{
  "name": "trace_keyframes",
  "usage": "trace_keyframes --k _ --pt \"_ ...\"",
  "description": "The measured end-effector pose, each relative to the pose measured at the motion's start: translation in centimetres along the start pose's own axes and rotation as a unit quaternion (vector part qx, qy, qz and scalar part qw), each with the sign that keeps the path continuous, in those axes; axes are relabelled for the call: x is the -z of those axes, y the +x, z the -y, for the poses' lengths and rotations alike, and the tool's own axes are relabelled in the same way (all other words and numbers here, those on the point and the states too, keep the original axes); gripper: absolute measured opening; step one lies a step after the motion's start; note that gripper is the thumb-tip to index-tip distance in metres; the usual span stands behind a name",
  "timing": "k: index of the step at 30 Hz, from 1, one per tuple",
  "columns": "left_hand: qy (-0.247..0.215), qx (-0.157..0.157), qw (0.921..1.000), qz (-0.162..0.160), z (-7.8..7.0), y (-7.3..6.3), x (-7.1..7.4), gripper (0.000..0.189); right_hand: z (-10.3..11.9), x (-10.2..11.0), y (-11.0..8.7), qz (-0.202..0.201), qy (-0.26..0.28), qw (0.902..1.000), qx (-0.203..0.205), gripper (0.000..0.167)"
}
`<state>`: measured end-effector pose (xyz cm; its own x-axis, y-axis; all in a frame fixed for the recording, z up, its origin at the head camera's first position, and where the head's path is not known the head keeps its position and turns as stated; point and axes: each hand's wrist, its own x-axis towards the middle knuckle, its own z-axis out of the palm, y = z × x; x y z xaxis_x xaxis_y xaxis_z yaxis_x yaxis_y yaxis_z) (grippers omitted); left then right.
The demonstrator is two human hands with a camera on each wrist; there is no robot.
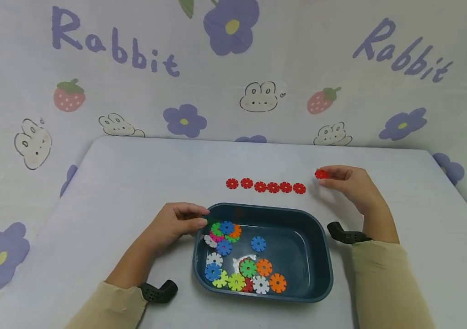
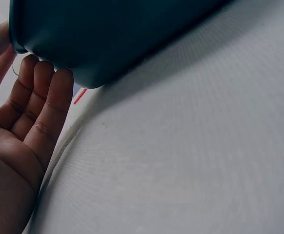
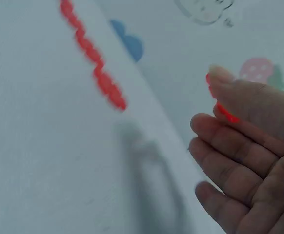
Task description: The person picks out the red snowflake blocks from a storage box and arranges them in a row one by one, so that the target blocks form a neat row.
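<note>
My right hand (image 1: 350, 185) pinches a red snowflake disc (image 1: 321, 174) between thumb and fingers, above the white table right of a row of matching red snowflake discs (image 1: 273, 187). In the right wrist view, the thumb hides part of the held disc (image 3: 226, 113). At the dark blue tray's (image 1: 311, 256) far left corner, my left hand (image 1: 179, 221) grips the rim; the left wrist view shows its fingers (image 2: 54, 100) curled against the outside of the wall. Inside the tray lie blue discs (image 1: 258, 244), orange discs (image 1: 277, 283), green discs (image 1: 248, 267) and others.
The row of red discs lies just behind the tray on the white tabletop (image 1: 155, 169). A printed cloth (image 1: 217, 87) with rabbits and flowers hangs behind the table. Each wrist wears a black device (image 1: 160, 291).
</note>
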<state>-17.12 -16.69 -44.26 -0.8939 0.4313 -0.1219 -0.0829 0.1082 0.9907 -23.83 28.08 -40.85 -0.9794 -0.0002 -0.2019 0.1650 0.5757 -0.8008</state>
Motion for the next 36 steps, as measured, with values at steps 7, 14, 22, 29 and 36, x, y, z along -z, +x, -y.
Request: trace_keyframes --k 7,14,22,29,36 --pt "-0.002 0.003 1.0000 -0.006 0.1 0.0 0.1 0.035 -1.4 -1.3 1.0 0.015 -0.076 0.9969 -0.007 0.061" --pt "0.003 0.002 1.0000 -0.007 0.2 0.1 0.1 0.033 -0.9 -2.1 1.0 0.015 -0.130 0.9914 0.006 0.058" --pt "0.001 0.004 1.0000 -0.008 0.3 0.0 -0.1 0.033 -0.2 -2.7 0.7 0.006 -0.184 0.9830 0.008 0.056" --pt "0.008 0.004 0.9999 -0.006 0.2 -0.1 -0.1 0.032 -0.2 -2.8 0.6 0.008 -0.189 0.9820 0.000 0.054" --pt "0.011 0.009 0.9999 -0.007 -0.1 0.1 0.0 0.032 -0.1 -2.7 0.9 0.005 -0.192 0.9813 0.003 0.052"
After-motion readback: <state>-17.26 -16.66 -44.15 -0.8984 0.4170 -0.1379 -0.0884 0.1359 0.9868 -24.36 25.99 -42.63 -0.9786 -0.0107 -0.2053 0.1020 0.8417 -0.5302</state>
